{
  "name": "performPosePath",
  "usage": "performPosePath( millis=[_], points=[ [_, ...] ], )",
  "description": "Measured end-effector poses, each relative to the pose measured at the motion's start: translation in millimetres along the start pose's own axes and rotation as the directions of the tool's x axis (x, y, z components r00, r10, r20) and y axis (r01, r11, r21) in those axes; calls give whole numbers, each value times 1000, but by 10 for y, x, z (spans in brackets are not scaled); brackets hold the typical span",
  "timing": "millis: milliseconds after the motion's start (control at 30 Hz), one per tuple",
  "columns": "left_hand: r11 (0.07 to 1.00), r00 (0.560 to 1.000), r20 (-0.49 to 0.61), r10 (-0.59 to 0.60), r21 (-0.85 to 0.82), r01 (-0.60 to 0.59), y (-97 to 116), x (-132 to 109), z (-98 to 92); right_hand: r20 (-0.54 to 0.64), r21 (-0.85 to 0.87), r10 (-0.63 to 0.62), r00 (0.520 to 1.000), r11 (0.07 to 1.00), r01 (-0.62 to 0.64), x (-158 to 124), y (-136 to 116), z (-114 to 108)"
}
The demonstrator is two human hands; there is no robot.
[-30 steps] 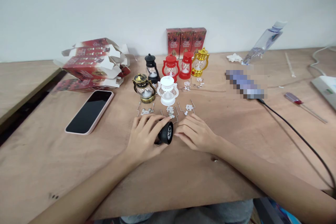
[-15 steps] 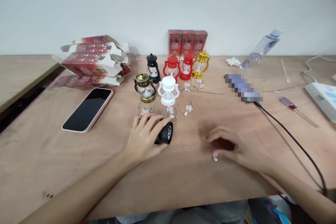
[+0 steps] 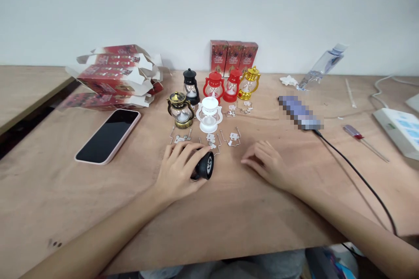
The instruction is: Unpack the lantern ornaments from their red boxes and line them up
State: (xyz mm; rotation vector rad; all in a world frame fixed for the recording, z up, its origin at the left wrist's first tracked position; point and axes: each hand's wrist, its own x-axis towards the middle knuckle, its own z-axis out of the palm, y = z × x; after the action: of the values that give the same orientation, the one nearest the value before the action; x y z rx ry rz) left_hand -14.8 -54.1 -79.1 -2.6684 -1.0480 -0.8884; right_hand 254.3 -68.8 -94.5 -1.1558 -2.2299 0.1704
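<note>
I have the small black plastic lantern [image 3: 205, 166] tipped on its side at the middle of the pale wooden counter [image 3: 229, 226], its round base facing right, just on the near side of the loose silvery metal parts [image 3: 233, 137]. I'd judge it light, stiff and rather slick, with any clear globe its fragile part, so the thick rim by the base looks the safest hold. My left hand [image 3: 178, 170] has its grip curled over the body, spread only to the lantern's width. My right hand [image 3: 270, 165] rests apart, fingers bunched toward the thumb; I can't tell whether that grip pinches anything.
</note>
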Motion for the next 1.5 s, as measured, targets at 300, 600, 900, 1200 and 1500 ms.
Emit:
performPosePath(
  millis=[300,600,900,1200,1500],
  points=[
    [1000,1000,-3,6,-5,-6,3,7,-10,-261,-166,-204,944,972,164,461,-52,296],
    [996,997,5,75,-46,-74,-4,4,21,-199,-205,-510,837,857,473,378,-377,328],
    [986,987,46,154,-71,-150,-6,18,7,-116,-295,-655,747,741,604,345,-378,235],
    [983,987,19,156,-97,-154,14,9,23,-81,-290,-741,666,657,696,331,-357,243],
    [982,990,-8,140,-125,-139,12,-15,42,-62,-295,-734,676,661,690,317,-379,238]
  ],
)
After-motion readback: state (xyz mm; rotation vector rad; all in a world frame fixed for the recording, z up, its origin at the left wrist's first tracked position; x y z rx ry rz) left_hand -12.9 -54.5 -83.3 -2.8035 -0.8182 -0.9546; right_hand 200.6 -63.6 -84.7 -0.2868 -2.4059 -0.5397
